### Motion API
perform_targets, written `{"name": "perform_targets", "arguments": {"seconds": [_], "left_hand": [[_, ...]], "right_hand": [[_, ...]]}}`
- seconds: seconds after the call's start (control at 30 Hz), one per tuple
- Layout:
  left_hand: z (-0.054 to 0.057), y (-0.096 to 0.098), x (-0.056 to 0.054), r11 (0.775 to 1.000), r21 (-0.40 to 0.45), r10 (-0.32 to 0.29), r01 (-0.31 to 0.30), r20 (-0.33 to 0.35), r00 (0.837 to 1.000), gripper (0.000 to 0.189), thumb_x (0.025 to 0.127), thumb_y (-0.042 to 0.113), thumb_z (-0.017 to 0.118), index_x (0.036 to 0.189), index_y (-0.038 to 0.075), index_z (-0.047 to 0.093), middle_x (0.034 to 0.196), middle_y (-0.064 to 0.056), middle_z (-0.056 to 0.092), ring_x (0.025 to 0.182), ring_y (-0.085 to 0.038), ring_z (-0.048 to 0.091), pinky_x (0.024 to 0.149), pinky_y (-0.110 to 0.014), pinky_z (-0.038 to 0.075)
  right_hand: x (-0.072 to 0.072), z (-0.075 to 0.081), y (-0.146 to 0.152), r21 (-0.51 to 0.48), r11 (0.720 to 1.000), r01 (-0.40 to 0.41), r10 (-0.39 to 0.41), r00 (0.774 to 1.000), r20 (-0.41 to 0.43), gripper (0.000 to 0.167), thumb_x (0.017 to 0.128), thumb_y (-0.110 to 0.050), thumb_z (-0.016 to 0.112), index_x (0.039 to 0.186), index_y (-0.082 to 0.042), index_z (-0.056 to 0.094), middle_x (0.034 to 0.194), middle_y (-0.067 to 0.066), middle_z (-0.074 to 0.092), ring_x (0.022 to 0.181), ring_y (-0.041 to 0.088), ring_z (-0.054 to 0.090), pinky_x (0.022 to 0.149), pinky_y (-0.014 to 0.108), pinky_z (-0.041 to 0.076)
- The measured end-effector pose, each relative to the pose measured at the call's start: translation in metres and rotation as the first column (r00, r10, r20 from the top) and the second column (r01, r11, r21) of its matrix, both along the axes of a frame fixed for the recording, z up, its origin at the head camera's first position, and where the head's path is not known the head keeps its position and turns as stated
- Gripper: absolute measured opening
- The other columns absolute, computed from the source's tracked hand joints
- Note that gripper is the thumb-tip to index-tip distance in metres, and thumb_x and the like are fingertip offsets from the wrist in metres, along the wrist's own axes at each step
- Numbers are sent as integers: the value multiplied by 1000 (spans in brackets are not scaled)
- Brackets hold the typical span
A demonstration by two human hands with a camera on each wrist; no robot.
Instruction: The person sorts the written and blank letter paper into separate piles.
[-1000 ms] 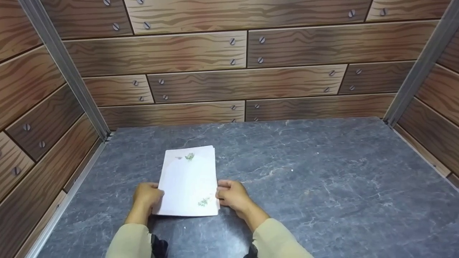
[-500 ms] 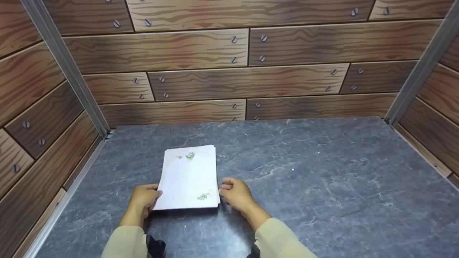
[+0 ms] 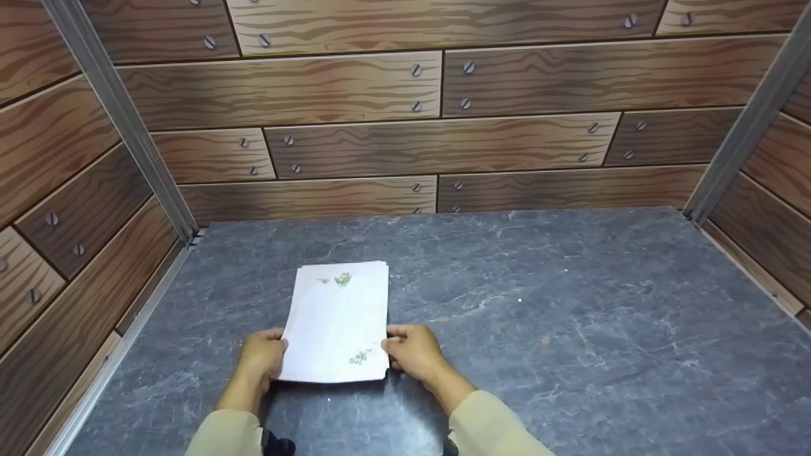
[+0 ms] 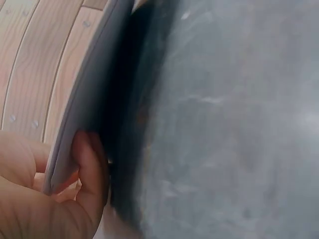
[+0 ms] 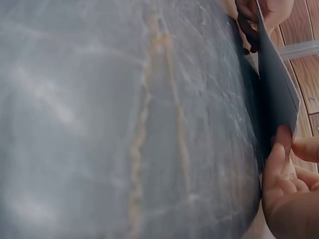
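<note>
A thin stack of white paper sheets [image 3: 336, 323] with small green leaf prints lies left of the middle in the head view, its edges slightly uneven. My left hand [image 3: 261, 356] grips its left edge near the lower corner, thumb on top. On the opposite edge my right hand [image 3: 415, 351] pinches the sheets between thumb and fingers. The left wrist view has the grey underside of the stack [image 4: 87, 99] raised off the surface, fingers curled beneath it. From the right wrist, the stack [image 5: 276, 89] likewise appears lifted, with fingers under its edge.
A dark grey marbled tabletop [image 3: 570, 316] spreads beneath the hands. Wood-patterned walls [image 3: 355, 88] with metal corner posts [image 3: 130, 133] enclose it at the back and sides. A small white speck [image 3: 519, 300] dots the surface to the right.
Half a second ago my right hand had come slightly off the right edge; now it grips the sheets again. The stack's near edge has dropped lower in view since then.
</note>
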State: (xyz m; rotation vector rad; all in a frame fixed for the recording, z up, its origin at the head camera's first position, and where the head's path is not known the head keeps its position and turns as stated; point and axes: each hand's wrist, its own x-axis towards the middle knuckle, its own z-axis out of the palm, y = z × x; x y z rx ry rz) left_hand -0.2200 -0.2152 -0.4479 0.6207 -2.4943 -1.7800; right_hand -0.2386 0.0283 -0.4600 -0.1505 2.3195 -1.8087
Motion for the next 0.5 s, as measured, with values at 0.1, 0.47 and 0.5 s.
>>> {"name": "perform_targets", "arguments": {"seconds": [0.1,0.47,0.5], "left_hand": [[-2,2,2,998,-55,3,-4,-14,1000,43,91,-3,41,132,-16,44,130,-35,45,98,-32,57,76,-35,51],[-1,0,12,982,-186,-41,39,-4,999,39,91,-5,42,127,-15,49,124,-33,51,108,-41,53,90,-48,43],[-1,-1,13,979,-200,-45,44,2,999,38,91,-5,42,127,-15,50,123,-33,52,109,-41,52,91,-49,43]], "right_hand": [[3,-1,-1,18,1000,16,-16,1000,-27,34,86,0,64,118,12,60,86,9,69,59,9,59,53,24,50],[13,1,0,124,992,0,10,997,-79,30,84,-2,69,112,7,63,76,5,69,58,17,65,50,27,50],[14,1,0,133,991,-6,18,996,-87,30,83,-2,69,111,7,63,75,5,69,58,17,65,50,27,50]]}}
